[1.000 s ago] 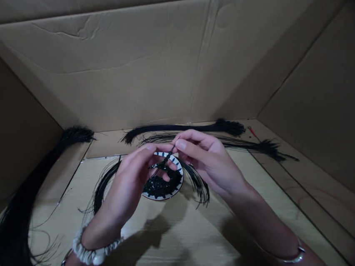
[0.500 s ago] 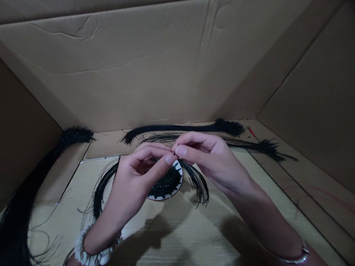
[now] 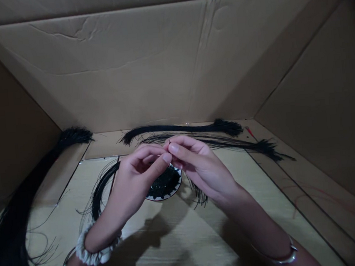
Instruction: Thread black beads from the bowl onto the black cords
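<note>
My left hand [image 3: 132, 181] is closed, thumb and forefinger pinched together, with whatever lies between them too small to make out. Against its fingertips, my right hand [image 3: 200, 160] is closed in a pinch too. A thin dark strand [image 3: 169, 141] pokes up as a short tip at the right thumb. Below both hands stands a white-rimmed dish [image 3: 173, 195] filled with small black pieces [image 3: 163, 184]. Black strands curve out on both sides: one bunch [image 3: 99, 195] left of my left hand, another [image 3: 199, 193] partly hidden under my right hand.
A large bundle of black strands [image 3: 16, 223] lies along the left side. Two more bundles, one behind [image 3: 177, 127] and one nearer [image 3: 260, 148], lie at the back. Near the right corner is a small red item [image 3: 249, 131]. Cardboard walls [image 3: 129, 87] enclose the table [image 3: 164, 259].
My right hand has shifted slightly left and now covers more of the right strand bunch. My left hand has barely moved; both pinches stay closed.
</note>
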